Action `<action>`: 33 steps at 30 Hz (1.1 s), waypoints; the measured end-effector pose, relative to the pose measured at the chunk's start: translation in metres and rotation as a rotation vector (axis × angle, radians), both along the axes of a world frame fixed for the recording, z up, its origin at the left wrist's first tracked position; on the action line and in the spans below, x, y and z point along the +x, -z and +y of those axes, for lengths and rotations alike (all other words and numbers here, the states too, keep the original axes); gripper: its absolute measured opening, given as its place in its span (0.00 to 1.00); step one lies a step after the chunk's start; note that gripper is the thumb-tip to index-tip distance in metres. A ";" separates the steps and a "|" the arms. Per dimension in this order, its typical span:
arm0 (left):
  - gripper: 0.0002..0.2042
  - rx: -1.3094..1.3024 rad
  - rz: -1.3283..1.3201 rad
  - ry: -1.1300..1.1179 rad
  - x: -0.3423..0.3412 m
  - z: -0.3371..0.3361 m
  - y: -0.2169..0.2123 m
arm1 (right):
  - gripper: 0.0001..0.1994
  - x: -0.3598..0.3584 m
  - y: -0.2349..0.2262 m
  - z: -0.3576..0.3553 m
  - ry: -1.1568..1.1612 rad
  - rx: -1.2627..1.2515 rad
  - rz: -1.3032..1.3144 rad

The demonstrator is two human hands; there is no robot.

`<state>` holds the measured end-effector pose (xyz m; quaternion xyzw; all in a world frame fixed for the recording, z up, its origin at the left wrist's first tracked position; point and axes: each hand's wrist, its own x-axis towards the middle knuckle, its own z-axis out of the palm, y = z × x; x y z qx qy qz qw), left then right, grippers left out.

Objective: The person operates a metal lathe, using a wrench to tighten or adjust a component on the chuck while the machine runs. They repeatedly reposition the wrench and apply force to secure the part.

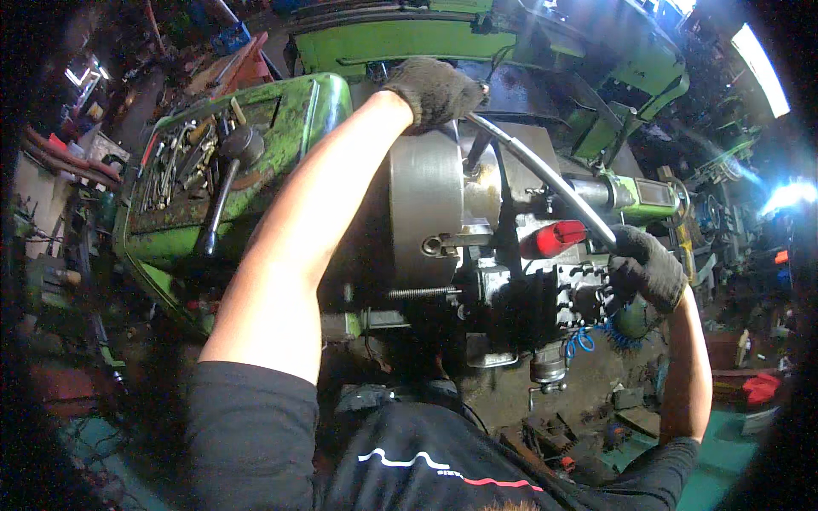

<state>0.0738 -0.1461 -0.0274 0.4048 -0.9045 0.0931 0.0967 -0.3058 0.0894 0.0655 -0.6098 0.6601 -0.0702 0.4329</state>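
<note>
A metal bar (545,170) slants right of the chuck (426,209), its lower end clasped by the right hand (652,271); the left hand (433,89) (gloved too) tops the chuck, its fingers' hold unclear.

We reach our bare left forearm (311,217) forward and inward, its gloved left grip (434,91) curled. Our right forearm (688,362) angles forward, the gloved right grip (649,268) wrapped closed.

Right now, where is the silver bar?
In the head view, the silver bar slants right of the chuck, from beside the left hand down to the right hand gripping it.
</note>
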 end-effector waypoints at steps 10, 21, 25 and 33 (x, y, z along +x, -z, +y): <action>0.25 -0.109 0.244 0.151 -0.024 -0.014 -0.006 | 0.16 0.063 0.077 0.093 0.403 0.179 -0.517; 0.45 0.323 0.811 -0.768 -0.094 0.047 -0.001 | 0.22 0.080 0.075 0.069 0.097 0.262 -0.781; 0.38 0.403 0.708 -0.740 -0.093 0.056 -0.006 | 0.24 0.080 0.093 0.077 0.195 0.330 -0.996; 0.35 0.366 0.532 -0.439 -0.098 0.055 -0.007 | 0.23 0.177 0.119 0.125 0.547 0.190 -1.290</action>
